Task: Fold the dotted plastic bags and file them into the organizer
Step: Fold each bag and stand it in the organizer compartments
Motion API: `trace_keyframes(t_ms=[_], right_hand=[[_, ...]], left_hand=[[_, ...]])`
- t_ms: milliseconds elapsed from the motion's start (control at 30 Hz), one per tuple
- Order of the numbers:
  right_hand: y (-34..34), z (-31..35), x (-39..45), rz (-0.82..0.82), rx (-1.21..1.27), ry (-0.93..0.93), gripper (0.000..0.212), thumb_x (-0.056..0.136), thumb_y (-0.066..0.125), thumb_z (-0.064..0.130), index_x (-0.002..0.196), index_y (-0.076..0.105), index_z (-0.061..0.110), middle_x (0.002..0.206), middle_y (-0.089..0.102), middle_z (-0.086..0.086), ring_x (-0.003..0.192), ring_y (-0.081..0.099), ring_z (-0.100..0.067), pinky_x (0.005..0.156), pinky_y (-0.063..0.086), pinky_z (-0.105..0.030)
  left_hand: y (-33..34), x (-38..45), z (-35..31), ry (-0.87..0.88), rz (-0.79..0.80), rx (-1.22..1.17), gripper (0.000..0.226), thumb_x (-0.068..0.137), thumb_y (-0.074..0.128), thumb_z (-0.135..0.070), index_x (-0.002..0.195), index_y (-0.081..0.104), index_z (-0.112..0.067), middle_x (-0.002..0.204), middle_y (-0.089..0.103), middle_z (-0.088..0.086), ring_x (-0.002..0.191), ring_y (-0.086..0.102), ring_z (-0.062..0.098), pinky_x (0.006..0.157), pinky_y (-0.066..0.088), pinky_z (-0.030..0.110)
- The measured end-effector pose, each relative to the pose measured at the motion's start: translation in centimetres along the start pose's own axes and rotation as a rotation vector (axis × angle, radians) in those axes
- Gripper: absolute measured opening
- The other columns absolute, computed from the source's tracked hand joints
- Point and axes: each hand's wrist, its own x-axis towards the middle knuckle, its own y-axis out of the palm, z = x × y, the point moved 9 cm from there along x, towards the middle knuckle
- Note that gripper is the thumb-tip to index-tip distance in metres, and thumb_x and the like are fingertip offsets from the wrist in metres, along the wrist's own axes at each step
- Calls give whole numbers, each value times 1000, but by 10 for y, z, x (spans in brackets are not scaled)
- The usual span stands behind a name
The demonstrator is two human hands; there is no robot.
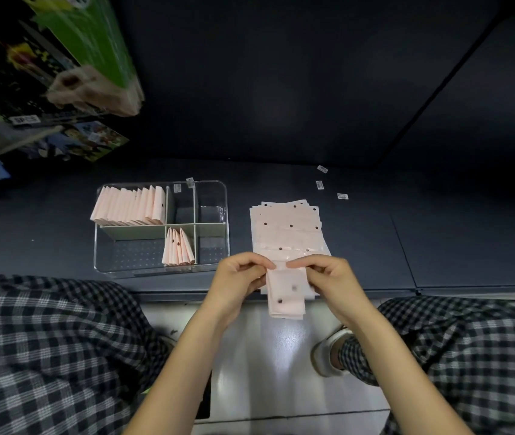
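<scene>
Progress check: organizer [225,215] sits near the shelf's front edge, left of centre. Its back-left compartment is packed with a row of folded bags [130,206] standing on edge; the middle front compartment holds a few more [178,248]. The other compartments look unfilled, though clear walls make that hard to confirm. A stack of flat dotted bags [287,227] lies to the organizer's right, reaching the front edge, so I'd judge the job roughly half done, with plenty left to fold.

Current bag [285,296] is held off the front edge, above the floor between the knees, hanging down in a narrow strip. It looks partly folded; I can't count the layers.

Left hand [236,279] pinches the bag's top left corner, thumb and fingertips closed on it. Right hand [328,277] pinches the top right corner the same way. Both wrists are angled inward, forearms converging from the lower frame, fingertips nearly meeting at the top edge.

Next is probably one more fold, then filing it.
</scene>
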Motion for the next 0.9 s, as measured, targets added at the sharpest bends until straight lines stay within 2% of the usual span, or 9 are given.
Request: trace_keyframes(t_ms=[100, 233, 333, 433, 567, 667, 733, 800, 900], right_hand=[[-3, 6, -1, -46, -85, -61, 48, 85, 52, -13, 69, 77, 25, 78, 73, 7, 74, 65, -3, 62, 47, -12], [-8, 14, -3, -153, -216, -184, 53, 80, 50, -19, 69, 74, 27, 80, 72, 12, 81, 65, -1, 72, 47, -11], [-2, 22, -10, -179, -357, -312, 47, 77, 52, -21, 78, 76, 21, 86, 70, 10, 86, 63, 3, 78, 46, -10], [2, 22, -12, -159, -387, -325, 44, 76, 53, -21, 82, 76, 16, 91, 69, 8, 89, 63, 3, 78, 46, -9], [0, 18, -8, -113, -278, -211, 44, 87, 48, -11, 92, 72, 25, 106, 68, 5, 96, 62, -4, 84, 47, -14], [4, 17, -3, -108, -423, -156, 19, 87, 64, 13, 87, 73, 31, 89, 71, 18, 83, 63, 2, 75, 46, -11], [5, 16, 0, -123, -483, -153, 13, 84, 69, 18, 78, 75, 28, 75, 70, 22, 74, 63, 1, 70, 46, -14], [4, 18, 1, -132, -467, -164, 16, 83, 69, 17, 74, 75, 28, 73, 70, 21, 71, 63, 1, 67, 46, -13], [-4, 22, 6, -149, -417, -172, 29, 83, 68, 12, 67, 71, 37, 72, 70, 20, 68, 61, 4, 65, 44, -11]], left_hand=[[2, -1, -3, 8, 11, -26, 30, 89, 47, 13, 71, 64, -5, 77, 66, 10, 78, 63, 21, 76, 55, 28], [3, 0, 6, -54, -26, -100, 19, 98, 45, -10, 102, 63, -7, 95, 69, 13, 85, 65, 21, 82, 54, 32], [9, -2, 15, -94, -48, -42, 27, 97, 49, -25, 93, 70, -9, 86, 72, 9, 77, 68, 17, 70, 54, 26], [7, -4, 16, -67, -100, 10, 22, 93, 57, -17, 78, 72, -9, 74, 68, 6, 67, 61, 17, 57, 50, 21], [-3, -2, 3, 64, -168, 117, 19, 90, 59, -8, 75, 70, -12, 73, 67, 4, 68, 57, 16, 63, 45, 24], [8, -3, -10, 201, -120, 320, 23, 88, 62, -5, 71, 70, -20, 70, 67, -8, 68, 58, 6, 67, 45, 19], [13, -5, -15, 258, -118, 396, 27, 86, 63, -5, 70, 70, -25, 71, 66, -12, 69, 59, 1, 67, 43, 14], [13, -5, -14, 247, -104, 352, 22, 86, 64, -5, 71, 70, -20, 70, 67, -10, 66, 58, 1, 65, 43, 14], [7, 0, -4, 114, -52, 269, 7, 83, 67, -5, 77, 70, -6, 69, 67, 2, 61, 57, 5, 61, 44, 17]])
